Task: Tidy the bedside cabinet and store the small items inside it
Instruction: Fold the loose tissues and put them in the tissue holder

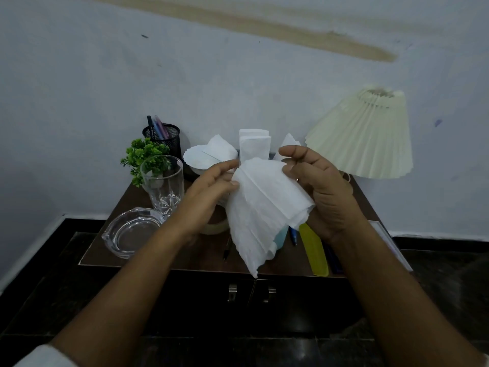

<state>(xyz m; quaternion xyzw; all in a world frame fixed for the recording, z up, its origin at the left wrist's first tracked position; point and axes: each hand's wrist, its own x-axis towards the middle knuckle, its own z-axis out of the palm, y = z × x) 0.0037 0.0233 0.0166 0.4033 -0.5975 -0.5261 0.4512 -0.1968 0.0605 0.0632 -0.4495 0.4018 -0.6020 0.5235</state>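
Left hand and right hand, slightly apart above the cabinet top, each pinch an upper side of the tissue hanging between them, long axis dropping toward the cabinet's front edge, neither hand nearer, doors below closed.

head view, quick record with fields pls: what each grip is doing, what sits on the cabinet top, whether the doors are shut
left grip: pinches the left edge of the white tissue
right grip: holds the tissue's right edge
tissue: raised above the cabinet top, hanging down
on top, left: drinking glass, glass ashtray, mesh pen holder, small green plant
on top, middle: tape roll, blue pen
right rear: pleated lamp shade
cabinet doors: both shut
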